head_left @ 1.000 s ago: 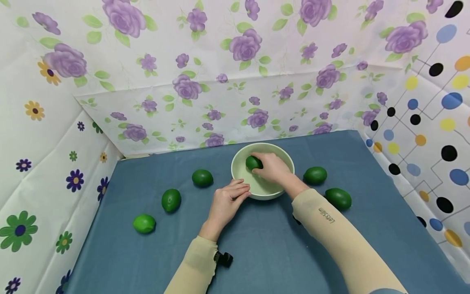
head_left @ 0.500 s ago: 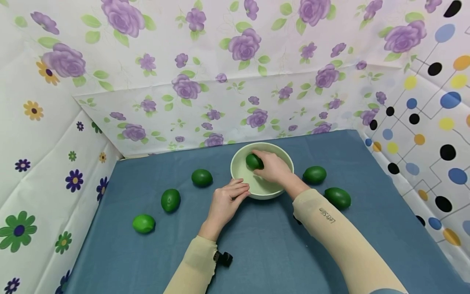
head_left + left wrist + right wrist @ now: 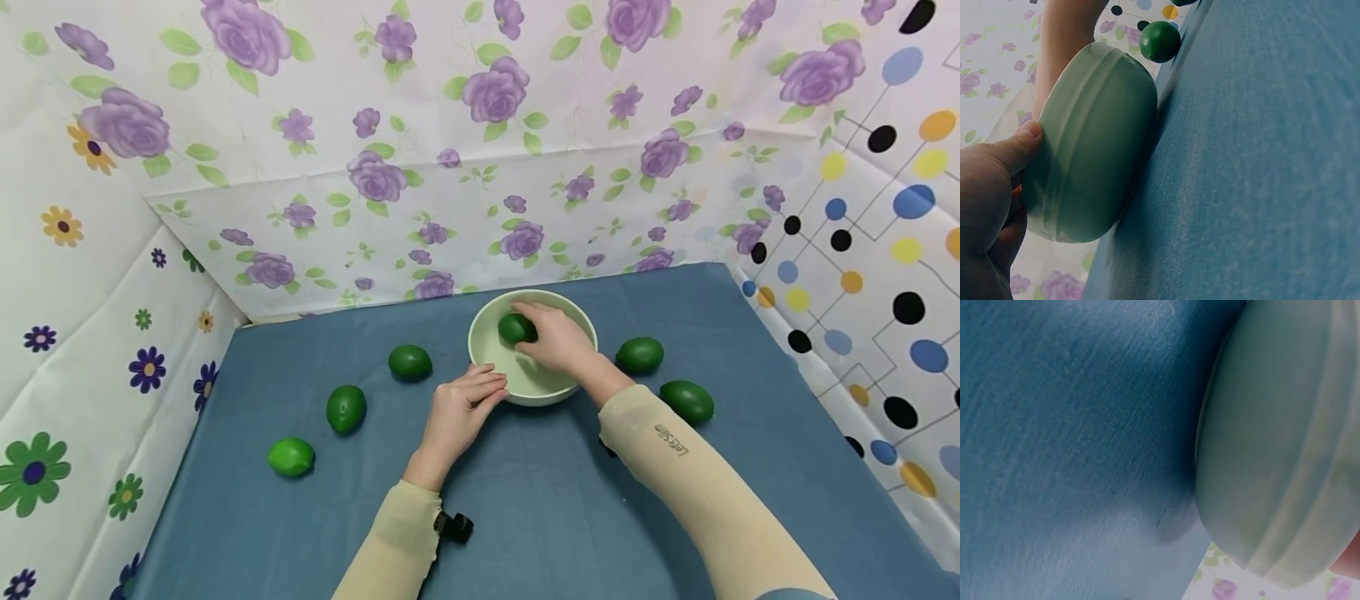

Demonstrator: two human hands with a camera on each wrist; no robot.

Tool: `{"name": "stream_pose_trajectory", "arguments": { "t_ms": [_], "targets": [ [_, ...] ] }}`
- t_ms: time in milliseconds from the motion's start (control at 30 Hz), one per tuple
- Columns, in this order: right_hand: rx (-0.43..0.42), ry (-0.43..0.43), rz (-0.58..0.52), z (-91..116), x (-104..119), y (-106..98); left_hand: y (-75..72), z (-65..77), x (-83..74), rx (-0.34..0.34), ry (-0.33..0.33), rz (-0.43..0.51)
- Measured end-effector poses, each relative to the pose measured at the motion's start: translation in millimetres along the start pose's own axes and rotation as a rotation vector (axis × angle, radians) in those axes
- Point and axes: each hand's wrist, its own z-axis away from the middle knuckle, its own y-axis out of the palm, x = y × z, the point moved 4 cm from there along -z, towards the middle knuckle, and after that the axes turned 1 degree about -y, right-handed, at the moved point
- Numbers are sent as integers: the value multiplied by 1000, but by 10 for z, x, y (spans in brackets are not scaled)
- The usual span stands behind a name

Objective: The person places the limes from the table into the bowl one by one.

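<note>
A pale green bowl (image 3: pixel 534 395) stands on the blue cloth toward the back of the table. My left hand (image 3: pixel 459 414) holds it by the near-left rim, the thumb (image 3: pixel 1025 139) against the outer wall in the left wrist view. Inside the bowl, my right hand (image 3: pixel 558 337) grips a dark green lime (image 3: pixel 514 329) between thumb and fingers, at the left part of the bowl. That lime is partly covered by the hand. In the right wrist view, the bowl's outer side (image 3: pixel 1272 437) hides most of the right hand.
Left of the bowl lie two dark limes (image 3: pixel 410 362) and a brighter green lime (image 3: pixel 291 457) in a slanting row. To the right sit two more dark limes (image 3: pixel 640 356), one close to the right sleeve (image 3: pixel 667 467). Flowered sheeting (image 3: pixel 375 225) walls the back.
The head view has shifted slightly. Both hands keep their places at the bowl, and the lime in the right hand stays nearly still.
</note>
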Motion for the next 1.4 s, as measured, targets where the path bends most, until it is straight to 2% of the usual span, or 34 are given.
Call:
{"name": "stream_pose_trajectory", "arguments": {
  "t_ms": [267, 533, 967, 1400],
  "targets": [
    [-37, -37, -30, 47, 55, -26, -10, 1, -9, -4, 8, 3],
    [-147, -76, -108, 281, 85, -163, 14, 8, -4, 6, 2, -3],
    [-225, -17, -293, 668, 30, -278, 18, 3, 4, 0, 5, 9],
    [-283, 35, -359, 927, -97, -316, 9, -4, 39, 8, -8, 22]
  ]
}}
